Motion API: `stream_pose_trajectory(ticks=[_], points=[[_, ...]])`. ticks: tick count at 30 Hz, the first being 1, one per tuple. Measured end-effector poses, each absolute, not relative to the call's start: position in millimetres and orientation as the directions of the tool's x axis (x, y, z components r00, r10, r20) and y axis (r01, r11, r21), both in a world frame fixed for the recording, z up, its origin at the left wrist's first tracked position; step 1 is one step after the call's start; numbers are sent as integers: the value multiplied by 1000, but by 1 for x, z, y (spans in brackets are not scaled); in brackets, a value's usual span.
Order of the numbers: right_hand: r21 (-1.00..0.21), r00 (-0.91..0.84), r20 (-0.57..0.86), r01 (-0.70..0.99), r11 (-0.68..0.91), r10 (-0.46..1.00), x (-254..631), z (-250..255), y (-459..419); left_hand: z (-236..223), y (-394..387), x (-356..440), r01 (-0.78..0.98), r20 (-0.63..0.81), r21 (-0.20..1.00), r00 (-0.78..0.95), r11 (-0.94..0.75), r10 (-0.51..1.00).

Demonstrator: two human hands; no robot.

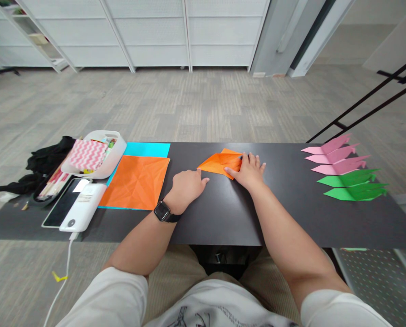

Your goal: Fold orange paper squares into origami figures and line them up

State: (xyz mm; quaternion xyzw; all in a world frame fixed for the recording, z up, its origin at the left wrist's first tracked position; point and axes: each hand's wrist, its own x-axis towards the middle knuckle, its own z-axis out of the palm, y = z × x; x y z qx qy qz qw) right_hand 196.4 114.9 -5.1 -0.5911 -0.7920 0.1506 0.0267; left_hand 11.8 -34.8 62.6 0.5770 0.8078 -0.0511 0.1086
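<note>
A folded piece of orange origami paper [216, 163] lies on the dark table, its narrow point toward the left. My right hand [248, 171] rests on its right end, fingers spread, the thumb across the lower edge. My left hand [186, 188] is at the pointed left end, its index fingertip at the tip. The left thumb sticks out apart from the index finger. The other left fingers are curled under and mostly hidden. Part of the fold is covered by my right hand.
Orange sheets [136, 181] over blue paper [148, 149] lie left. Beyond them are a white basket [119, 152], a phone [61, 204], a white power bank [83, 206] with a cable, and black cloth [49, 156]. Pink [335, 156] and green folded paper birds [352, 186] line the right.
</note>
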Motion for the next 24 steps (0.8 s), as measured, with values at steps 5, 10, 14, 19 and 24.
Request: stream_pose_trajectory(ticks=[5,10,14,19,24], points=[[-265,-296,-134,930,254,946,196,-5,115,59,-35,12,940,-211,46,-322,339,923],[-256,-295,-143,933,253,945,194,-4,115,55,-33,3,923,-151,51,-369,380,917],[-279,-294,-138,928,248,946,196,-5,116,52,-26,-9,905,40,144,-410,400,911],[-301,-357,-139,904,304,924,205,-5,121,43,-14,-26,912,272,353,-314,210,910],[-278,-471,-145,863,421,870,210,-2,124,29,-8,-33,894,248,447,-103,-19,963]])
